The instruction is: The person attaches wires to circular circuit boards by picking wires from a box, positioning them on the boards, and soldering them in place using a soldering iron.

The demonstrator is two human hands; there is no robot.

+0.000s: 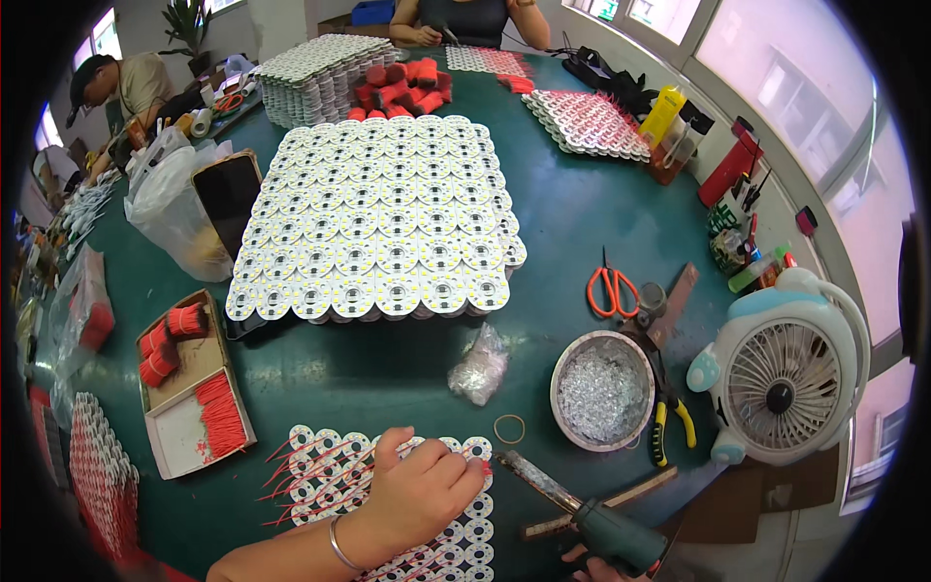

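My left hand (419,490), a metal bangle at its wrist, is closed above a panel of round white circuit boards (475,532). A short red wire end shows at its fingertips, by the panel's right edge. Thin red wires (310,475) lie across the panel's left part and stick out past its side. At the lower edge my right hand (603,570), mostly cut off, grips the dark green handle of a soldering iron (582,514). The iron's metal tip points up and left, close to the left fingertips. My left hand hides the panel's middle.
A tall stack of white board panels (373,223) stands ahead. Left is a cardboard box (160,427) of red wires; right are a bowl of clear bits (603,388), pliers (669,427), orange scissors (613,291) and a fan (786,378). Another person (470,19) works across the table.
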